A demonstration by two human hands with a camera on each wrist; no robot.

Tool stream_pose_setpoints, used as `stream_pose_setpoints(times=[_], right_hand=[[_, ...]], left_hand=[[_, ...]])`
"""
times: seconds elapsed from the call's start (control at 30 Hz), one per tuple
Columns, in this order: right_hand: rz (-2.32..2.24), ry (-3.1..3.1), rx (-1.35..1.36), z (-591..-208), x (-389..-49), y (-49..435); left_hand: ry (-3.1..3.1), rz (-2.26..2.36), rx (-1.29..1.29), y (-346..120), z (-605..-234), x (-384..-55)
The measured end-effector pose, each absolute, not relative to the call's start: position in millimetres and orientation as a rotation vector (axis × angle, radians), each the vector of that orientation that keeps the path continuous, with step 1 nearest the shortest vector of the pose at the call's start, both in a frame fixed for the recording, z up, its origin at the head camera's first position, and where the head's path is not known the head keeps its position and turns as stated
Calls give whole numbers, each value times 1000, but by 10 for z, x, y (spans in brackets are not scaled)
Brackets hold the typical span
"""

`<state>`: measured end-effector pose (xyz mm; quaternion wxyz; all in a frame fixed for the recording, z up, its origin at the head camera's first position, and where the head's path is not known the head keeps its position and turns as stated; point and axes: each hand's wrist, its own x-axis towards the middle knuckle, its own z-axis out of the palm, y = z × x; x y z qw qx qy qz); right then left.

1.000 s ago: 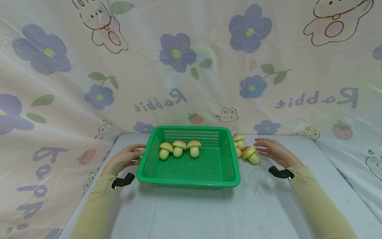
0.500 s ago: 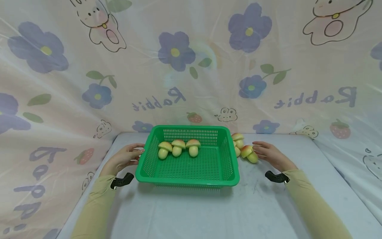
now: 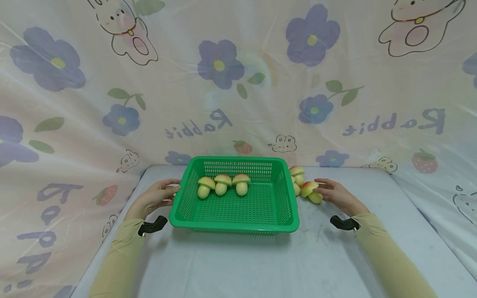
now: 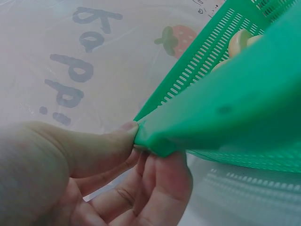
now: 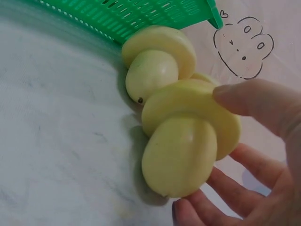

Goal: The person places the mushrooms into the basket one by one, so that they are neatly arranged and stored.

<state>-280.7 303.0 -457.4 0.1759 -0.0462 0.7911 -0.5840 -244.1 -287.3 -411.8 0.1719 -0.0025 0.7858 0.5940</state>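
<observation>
Toy mushroom [image 5: 178, 146] with a pale stem and a red-tinged yellow cap lies tilted on the table [image 3: 238, 265], just to the right of a green plastic basket [image 3: 234, 228]. The right hand [image 3: 337, 196] grasps it, the thumb on the cap and the other fingers curled round its far side; whether it has left the tabletop cannot be told. Its smooth, faintly glossy skin suggests a light, firm piece, probably foam or plastic, a little slippery but hardly fragile; the flare where cap meets stem looks the surest place to take hold. Two neighbouring mushrooms [image 3: 297, 171] sit between it and the basket's side. Inside the basket, three more mushrooms [image 3: 221, 185] stand in a row toward the back left. The left hand [image 3: 152, 198] pinches the basket's left rim, which looks stiff though thin. Behind hangs a rabbit-and-flower printed cloth [image 3: 257, 25].
</observation>
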Motion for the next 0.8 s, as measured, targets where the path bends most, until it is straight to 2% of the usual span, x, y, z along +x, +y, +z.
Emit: stream_pose_setpoints(times=[0.8], right_hand=[[-1506, 2309, -218, -4575, -2888, 2965]], left_hand=[[2232, 1679, 27, -2874, -4109, -2434]])
